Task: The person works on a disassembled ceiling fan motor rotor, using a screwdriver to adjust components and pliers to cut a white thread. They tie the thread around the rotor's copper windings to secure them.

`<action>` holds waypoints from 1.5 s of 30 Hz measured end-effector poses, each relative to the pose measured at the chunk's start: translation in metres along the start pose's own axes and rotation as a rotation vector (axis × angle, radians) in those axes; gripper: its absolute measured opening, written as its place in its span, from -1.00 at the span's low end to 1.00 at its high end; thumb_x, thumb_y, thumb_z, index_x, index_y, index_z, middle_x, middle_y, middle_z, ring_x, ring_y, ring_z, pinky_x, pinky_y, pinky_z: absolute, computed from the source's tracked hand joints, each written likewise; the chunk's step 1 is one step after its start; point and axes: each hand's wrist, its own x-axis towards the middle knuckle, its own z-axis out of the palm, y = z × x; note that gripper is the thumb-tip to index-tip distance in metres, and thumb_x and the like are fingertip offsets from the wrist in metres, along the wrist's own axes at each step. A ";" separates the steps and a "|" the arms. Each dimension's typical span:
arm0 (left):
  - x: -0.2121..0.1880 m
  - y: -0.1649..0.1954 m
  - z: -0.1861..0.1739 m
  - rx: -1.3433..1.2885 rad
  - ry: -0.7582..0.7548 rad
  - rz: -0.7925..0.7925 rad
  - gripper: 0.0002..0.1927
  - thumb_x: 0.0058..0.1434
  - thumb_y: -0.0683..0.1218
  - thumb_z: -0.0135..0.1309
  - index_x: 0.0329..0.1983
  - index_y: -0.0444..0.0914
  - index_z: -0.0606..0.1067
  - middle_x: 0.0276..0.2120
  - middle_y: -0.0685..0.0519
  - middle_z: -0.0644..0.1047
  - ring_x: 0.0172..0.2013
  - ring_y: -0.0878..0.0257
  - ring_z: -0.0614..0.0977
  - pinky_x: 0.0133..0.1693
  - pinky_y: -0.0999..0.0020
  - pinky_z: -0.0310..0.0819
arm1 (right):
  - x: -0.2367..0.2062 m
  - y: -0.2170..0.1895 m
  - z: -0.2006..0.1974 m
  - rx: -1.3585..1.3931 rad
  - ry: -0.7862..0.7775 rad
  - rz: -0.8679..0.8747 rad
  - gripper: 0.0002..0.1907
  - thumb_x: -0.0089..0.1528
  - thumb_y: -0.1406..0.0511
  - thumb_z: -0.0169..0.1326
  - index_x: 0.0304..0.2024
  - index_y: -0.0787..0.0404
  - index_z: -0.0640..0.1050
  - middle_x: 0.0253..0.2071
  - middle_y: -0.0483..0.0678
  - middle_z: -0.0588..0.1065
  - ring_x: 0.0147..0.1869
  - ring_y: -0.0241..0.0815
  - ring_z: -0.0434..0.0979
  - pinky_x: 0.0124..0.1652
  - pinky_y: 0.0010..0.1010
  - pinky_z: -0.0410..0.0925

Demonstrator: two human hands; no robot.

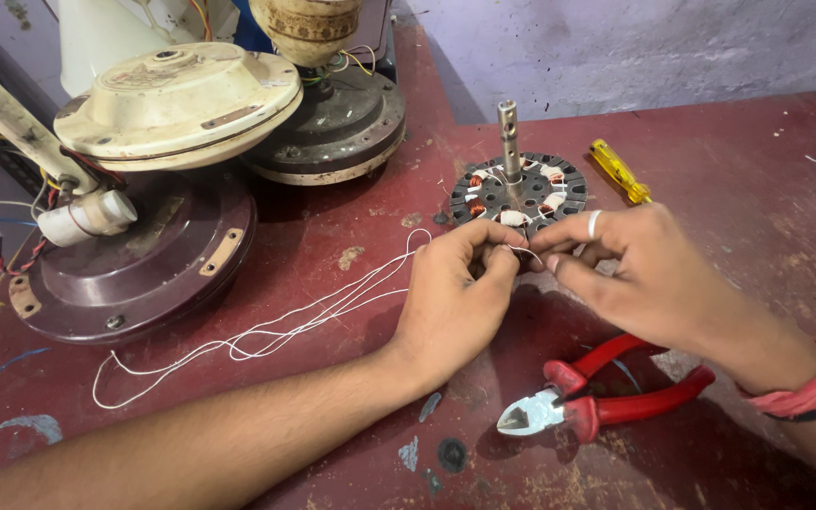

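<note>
Both hands meet just in front of the stator (518,194), which lies flat on the red bench (757,189) with its shaft pointing up. The left hand (453,293) pinches the white thread (314,312) between thumb and fingertips, and the right hand (639,269), a ring on one finger, pinches the same thread close beside it; the short stretch between them looks taut. The rest of the thread trails left across the bench in several loose loops. The main risk I see is a tangle: the loops overlap, so a pull could draw them into a knot. The thread could also snag on the shaft or the stator's slot edges, fray or snap if tugged hard. The red cutters (597,397) lie open right under the right wrist, blades toward the left forearm, so a dropped wrist could nick skin or shove them. The yellow screwdriver (620,172) lies behind the stator, clear of the hands.
</note>
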 end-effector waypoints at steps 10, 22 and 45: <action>-0.001 -0.003 0.001 -0.009 0.009 0.045 -0.83 0.29 -0.19 0.00 -0.23 -0.36 0.59 -0.59 0.13 0.52 -0.54 0.50 0.45 -0.50 0.45 0.38 | -0.001 -0.008 0.002 0.088 0.007 0.125 -0.78 0.19 0.27 0.20 -0.18 0.22 0.73 -0.59 -0.21 0.59 -0.57 -0.52 0.38 -0.60 -0.60 0.18; 0.001 -0.001 0.000 0.030 0.013 0.022 -0.78 0.25 -0.20 -0.02 -0.16 -0.36 0.61 -0.61 0.13 0.52 -0.57 0.49 0.46 -0.50 0.45 0.41 | -0.001 0.019 0.005 0.654 0.015 -0.041 -0.89 0.19 0.49 0.20 -0.24 0.41 0.69 -0.21 0.02 0.65 -0.38 -0.41 0.38 -0.40 -0.59 0.26; 0.001 -0.004 0.001 0.002 -0.016 0.049 -0.80 0.27 -0.20 0.00 -0.18 -0.36 0.61 -0.56 0.14 0.55 -0.52 0.50 0.47 -0.48 0.45 0.40 | -0.006 -0.021 0.004 -0.153 0.181 -0.341 -0.72 0.04 0.40 0.30 -0.17 0.19 0.70 -0.52 -0.11 0.53 -0.56 -0.38 0.45 -0.53 -0.51 0.32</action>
